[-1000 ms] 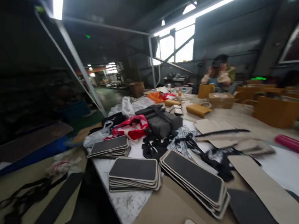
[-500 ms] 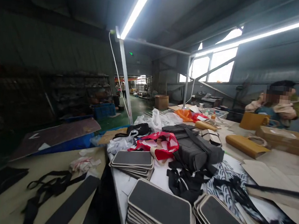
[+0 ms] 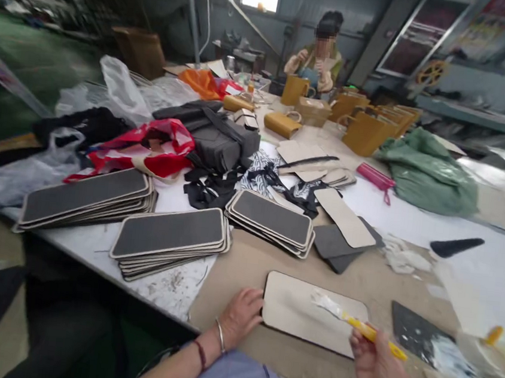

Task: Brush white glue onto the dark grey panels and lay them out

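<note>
A beige rounded panel with a dark edge lies flat in front of me. My left hand rests at its left end, fingers laid out on the board and touching the panel's edge. A yellow-handled brush is gripped in my right hand; its whitish bristles are over the panel, and whether they touch it I cannot tell. Stacks of grey panels with beige rims stand to the left and behind. Past the panel, another beige panel lies partly on dark grey pieces.
A tub with a yellow handle sits at the right, by a smeared dark slab. Farther back are a red bag, a grey bag, a pink pouch and green sheeting. A co-worker sits beyond tan bags.
My view has swung right and down. Both my hands, the brush and the beige panel now show; neither hand was visible earlier. The co-worker's arms are raised in front.
</note>
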The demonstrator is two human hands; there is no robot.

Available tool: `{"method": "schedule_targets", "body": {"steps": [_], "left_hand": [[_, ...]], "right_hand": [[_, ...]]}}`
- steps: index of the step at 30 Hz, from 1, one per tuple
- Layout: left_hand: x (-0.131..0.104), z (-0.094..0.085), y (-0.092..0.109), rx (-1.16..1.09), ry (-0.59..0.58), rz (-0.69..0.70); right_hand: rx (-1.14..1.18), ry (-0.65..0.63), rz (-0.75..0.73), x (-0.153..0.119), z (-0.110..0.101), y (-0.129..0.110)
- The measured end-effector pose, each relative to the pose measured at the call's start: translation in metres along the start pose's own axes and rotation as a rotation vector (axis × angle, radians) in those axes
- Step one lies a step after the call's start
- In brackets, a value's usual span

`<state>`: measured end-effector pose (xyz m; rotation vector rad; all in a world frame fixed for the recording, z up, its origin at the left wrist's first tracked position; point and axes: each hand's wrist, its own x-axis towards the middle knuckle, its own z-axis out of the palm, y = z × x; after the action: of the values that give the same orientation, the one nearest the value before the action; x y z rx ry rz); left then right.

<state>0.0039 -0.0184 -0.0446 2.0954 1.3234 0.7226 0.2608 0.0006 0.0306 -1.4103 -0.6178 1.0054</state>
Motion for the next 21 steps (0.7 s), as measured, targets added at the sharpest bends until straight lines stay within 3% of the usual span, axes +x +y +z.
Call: {"method": "schedule_targets", "body": {"steps": [2, 4, 8, 12, 17, 21], "left_hand": [[-0.001, 0.0, 0.0, 0.109, 0.013, 0.071], [0.0, -0.005, -0.004, 0.172, 0.039, 0.139], [0.004, -0.007, -0.007, 0.201, 0.068, 0.209], [0.009, -0.003, -0.004, 0.19, 0.023, 0.214], [0.012, -0.004, -0.003, 0.197, 0.009, 0.226], [0.012, -0.005, -0.003, 0.21, 0.02, 0.234]], "right_hand": [[0.002, 0.057, 0.049, -0.012, -0.002, 0.008], [-0.002, 0.065, 0.082, -0.019, 0.017, 0.018], [-0.041, -0.027, 0.083, -0.023, 0.059, 0.033], [-0.057, -0.059, 0.079, -0.018, 0.072, 0.043], [-0.114, -0.002, 0.027, -0.003, 0.054, 0.045], [-0.167, 0.163, -0.024, 0.018, 0.011, 0.037]]}}
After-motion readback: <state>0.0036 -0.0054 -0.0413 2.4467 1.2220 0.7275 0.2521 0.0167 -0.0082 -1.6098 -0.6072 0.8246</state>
